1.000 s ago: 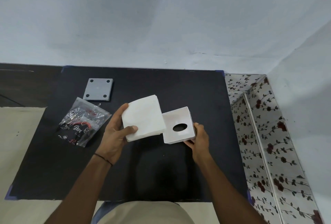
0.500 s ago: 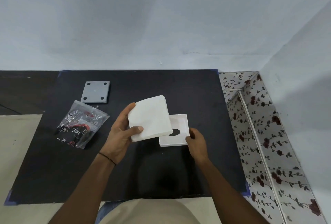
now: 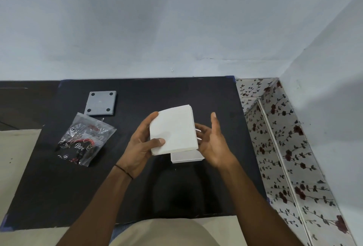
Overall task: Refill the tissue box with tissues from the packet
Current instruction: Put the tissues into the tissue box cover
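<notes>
- We see one stack of tissues (image 3: 172, 130): plain white, square, many thin sheets with layered edges showing at its far right corner, tilted up toward the camera.
- Left hand (image 3: 140, 145) clamps the stack, thumb (image 3: 157, 142) on the front face near the lower left corner, fingers behind and along the left edge.
- Right hand (image 3: 213, 143) sits just beside the stack's right edge, palm facing it, fingers spread wide and slack; thumb up, nothing clamped. We can't tell if the fingertips touch the stack's back.
- One tissue box (image 3: 186, 157), white, mostly hidden under the stack; only a near strip shows below it, lying on the black mat (image 3: 176, 192). Opening not visible.
- One packet (image 3: 85, 139), clear crinkled plastic with black and red print, flat on the mat to the left, well apart from the hands. Whether any tissues remain inside, we can't tell.
- One grey square plate (image 3: 100, 103) with four dark dots at its corners, just beyond the packet, near the mat's far left.
- Count: two hands, one stack, one box, one packet, one plate.
- Thin black band (image 3: 123, 171) on the left wrist.
- Floral patterned panels (image 3: 279, 147) run along the right of the mat.
</notes>
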